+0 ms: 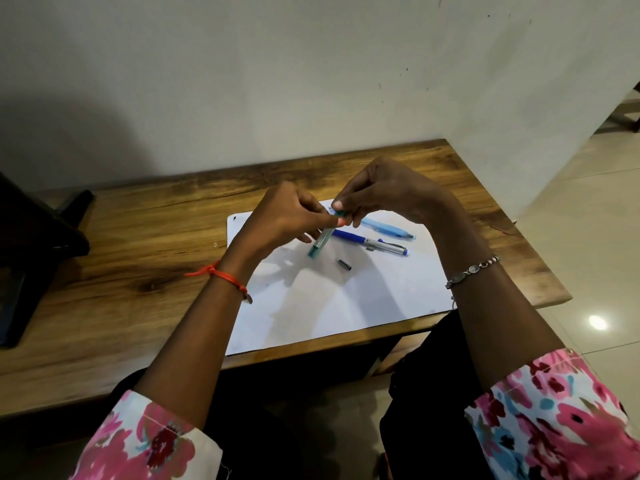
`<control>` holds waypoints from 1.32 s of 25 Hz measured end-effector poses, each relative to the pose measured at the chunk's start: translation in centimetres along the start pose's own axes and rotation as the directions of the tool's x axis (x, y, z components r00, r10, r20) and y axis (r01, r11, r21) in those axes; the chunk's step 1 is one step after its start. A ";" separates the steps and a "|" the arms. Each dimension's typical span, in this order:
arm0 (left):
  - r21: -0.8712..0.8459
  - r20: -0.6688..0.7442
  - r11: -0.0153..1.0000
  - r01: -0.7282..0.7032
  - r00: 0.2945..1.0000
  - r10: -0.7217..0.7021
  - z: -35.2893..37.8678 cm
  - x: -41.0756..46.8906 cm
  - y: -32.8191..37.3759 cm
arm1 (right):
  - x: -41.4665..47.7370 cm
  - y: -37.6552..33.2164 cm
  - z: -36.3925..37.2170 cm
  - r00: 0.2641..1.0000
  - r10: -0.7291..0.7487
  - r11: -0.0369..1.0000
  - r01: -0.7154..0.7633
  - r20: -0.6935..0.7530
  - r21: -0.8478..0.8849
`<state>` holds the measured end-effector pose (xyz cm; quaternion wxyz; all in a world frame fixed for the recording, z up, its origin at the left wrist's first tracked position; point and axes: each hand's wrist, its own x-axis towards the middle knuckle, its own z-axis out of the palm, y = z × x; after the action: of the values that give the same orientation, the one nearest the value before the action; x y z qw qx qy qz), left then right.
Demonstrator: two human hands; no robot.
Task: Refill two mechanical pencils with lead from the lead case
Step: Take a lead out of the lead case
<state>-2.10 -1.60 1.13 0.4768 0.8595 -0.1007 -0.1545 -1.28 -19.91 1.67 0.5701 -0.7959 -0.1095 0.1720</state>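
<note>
My left hand (284, 216) grips a slim teal lead case (319, 242), held tilted above the white paper (332, 299). My right hand (384, 192) pinches the case's top end with thumb and fingers. On the paper behind it lie two mechanical pencils: a dark blue and silver one (372, 241) and a light blue one (388, 228), partly hidden by my right hand. A small dark cap (345, 264) lies loose on the paper just below the pencils.
The paper rests on a wooden table (138, 244) set against a pale wall. A dark object (31, 237) stands at the table's left end. The table's right edge drops to a tiled floor (588, 237).
</note>
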 end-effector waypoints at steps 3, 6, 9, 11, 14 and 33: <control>-0.371 0.160 0.920 0.123 0.985 -0.067 -0.2 -0.2 0.1 | -0.1 0.2 -0.5 0.999 -0.032 0.995 0.036 -0.041 0.091; -0.610 0.293 0.752 0.250 0.953 -0.080 -0.2 -0.3 0.0 | -0.1 0.4 -0.6 0.994 -0.042 0.981 0.061 -0.104 0.186; -0.678 0.363 0.657 0.330 0.927 -0.090 0.3 -0.2 0.1 | 0.0 0.7 -0.6 0.994 -0.051 0.981 0.069 -0.100 0.180; -0.698 0.365 0.633 0.335 0.927 -0.089 0.6 -0.2 0.3 | 0.0 0.7 -0.7 0.993 -0.054 0.983 0.070 -0.100 0.169; -0.723 0.358 0.602 0.338 0.929 -0.092 0.7 -0.3 0.3 | 0.0 0.5 -0.7 0.985 -0.051 0.972 0.087 -0.164 0.219; -0.659 0.363 0.612 0.437 0.897 -0.250 -0.7 -0.4 0.6 | -0.1 0.9 -0.8 0.970 0.212 0.904 -0.242 0.121 0.354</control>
<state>-2.24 -1.22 2.03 0.7227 0.5775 0.0812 -0.3711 -1.09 -20.90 1.11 0.6795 -0.6756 -0.0048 0.2862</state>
